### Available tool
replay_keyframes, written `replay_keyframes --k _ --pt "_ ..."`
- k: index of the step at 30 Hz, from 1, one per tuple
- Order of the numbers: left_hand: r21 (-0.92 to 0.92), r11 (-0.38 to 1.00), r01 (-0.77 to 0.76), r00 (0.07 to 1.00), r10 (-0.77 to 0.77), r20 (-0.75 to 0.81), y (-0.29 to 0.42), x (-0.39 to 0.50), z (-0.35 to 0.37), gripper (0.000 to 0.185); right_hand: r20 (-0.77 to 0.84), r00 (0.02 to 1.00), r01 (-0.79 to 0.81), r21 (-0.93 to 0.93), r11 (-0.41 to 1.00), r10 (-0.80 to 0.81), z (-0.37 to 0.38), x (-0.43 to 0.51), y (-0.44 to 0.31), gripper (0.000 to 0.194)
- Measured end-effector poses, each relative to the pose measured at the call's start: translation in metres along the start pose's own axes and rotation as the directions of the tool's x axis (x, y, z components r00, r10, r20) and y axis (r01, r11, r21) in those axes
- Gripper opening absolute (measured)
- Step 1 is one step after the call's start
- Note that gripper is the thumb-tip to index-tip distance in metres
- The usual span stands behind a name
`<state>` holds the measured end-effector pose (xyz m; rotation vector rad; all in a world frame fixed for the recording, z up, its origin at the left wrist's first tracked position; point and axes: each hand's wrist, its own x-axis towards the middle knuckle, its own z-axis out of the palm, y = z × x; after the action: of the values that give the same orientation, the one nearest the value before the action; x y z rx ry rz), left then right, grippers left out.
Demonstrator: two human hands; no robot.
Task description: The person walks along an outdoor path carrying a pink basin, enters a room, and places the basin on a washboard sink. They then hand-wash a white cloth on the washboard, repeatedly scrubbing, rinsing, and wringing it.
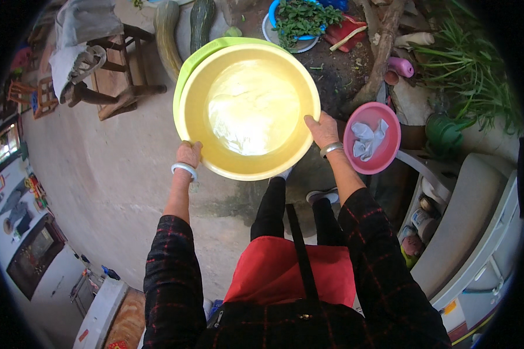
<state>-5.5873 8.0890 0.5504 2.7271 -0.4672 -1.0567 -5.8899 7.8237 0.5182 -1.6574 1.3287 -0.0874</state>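
Observation:
A large yellow plastic basin [192, 100] is held out in front of me at its near rim. My left hand [188, 153] grips the rim at the lower left, a pale bangle on that wrist. At the right side, my right hand [324, 129] has its thumb over the rim; a silver bracelet sits on the wrist. Bright glare covers the basin's bottom, and there seems to be water in it. A lime-green basin [184, 83] shows behind its upper left edge; whether the two touch I cannot tell.
Right of my right hand stands a pink basin [395, 148] holding white cloth [369, 138]. Two long gourds [167, 30] lie on the concrete floor beyond. A wooden chair [129, 89] draped with grey cloth is at upper left. Leafy greens [303, 19] fill a blue basin near a log [382, 48].

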Motion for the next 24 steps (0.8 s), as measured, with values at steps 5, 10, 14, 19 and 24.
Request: replay_keyframes --k 5,10,14,19,24 --pt "0.265 0.964 -0.021 0.999 0.010 0.043 0.006 0.001 -0.006 0.049 0.093 0.994 -0.036 -0.278 0.960 0.064 0.000 0.006 -0.003 0.054" --pt "0.389 0.920 -0.048 0.997 0.024 0.067 0.017 -0.004 -0.010 0.049 0.154 0.971 -0.111 -0.382 0.918 0.182 0.000 0.007 0.003 0.054" --pt "0.311 0.950 -0.010 0.994 -0.024 0.105 0.028 -0.012 -0.017 0.053 0.097 0.987 -0.094 -0.298 0.950 0.129 -0.006 -0.006 0.039 0.066" --pt "0.587 0.809 0.003 0.992 0.071 -0.104 0.056 -0.042 -0.024 0.062 -0.014 0.919 -0.395 -0.071 0.916 0.395 -0.025 -0.059 0.171 0.061" --pt "0.545 0.742 -0.391 0.823 0.546 -0.153 0.113 -0.090 0.008 0.041 -0.155 0.683 -0.576 0.487 0.657 0.714 -0.031 -0.095 0.324 0.042"
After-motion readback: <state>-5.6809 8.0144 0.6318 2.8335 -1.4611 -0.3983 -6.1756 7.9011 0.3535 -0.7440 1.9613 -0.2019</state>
